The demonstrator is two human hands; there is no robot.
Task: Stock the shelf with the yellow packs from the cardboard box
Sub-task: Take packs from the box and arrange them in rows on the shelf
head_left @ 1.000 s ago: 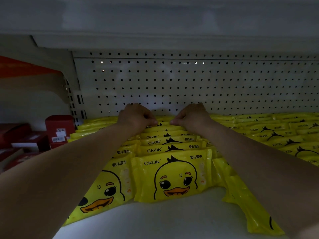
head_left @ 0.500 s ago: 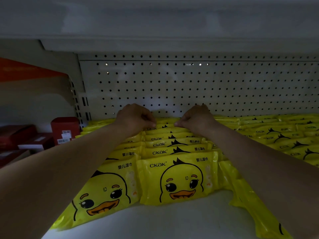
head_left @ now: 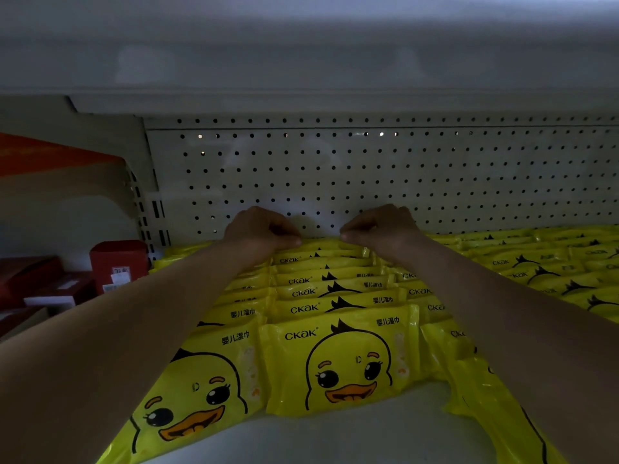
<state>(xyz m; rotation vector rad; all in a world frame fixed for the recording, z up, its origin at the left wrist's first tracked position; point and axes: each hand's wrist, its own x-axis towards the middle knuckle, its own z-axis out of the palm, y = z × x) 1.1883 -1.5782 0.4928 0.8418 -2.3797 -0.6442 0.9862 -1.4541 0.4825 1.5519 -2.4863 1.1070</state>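
Packs (head_left: 341, 363) lie in overlapping rows on shelf (head_left: 335, 437), ctr to right of frame, running back to pegboard (head_left: 368, 182). Left hand (head_left: 258, 232) & right hand (head_left: 382, 229) side by side on ctr row's rear end. Boxes (head_left: 119, 262) mid-left, beside packs. Upper shelf (head_left: 301, 61) across top.

Dim, softly blurred view, edges seemingly bowed by the lens.

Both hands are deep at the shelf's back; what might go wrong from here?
Both forearms cross the side rows; pulling back may drag the skewed front left pack forward off the shelf. The left hand and right hand pinch the rearmost pack by its top edge; that grip may crumple it rather than seat it.
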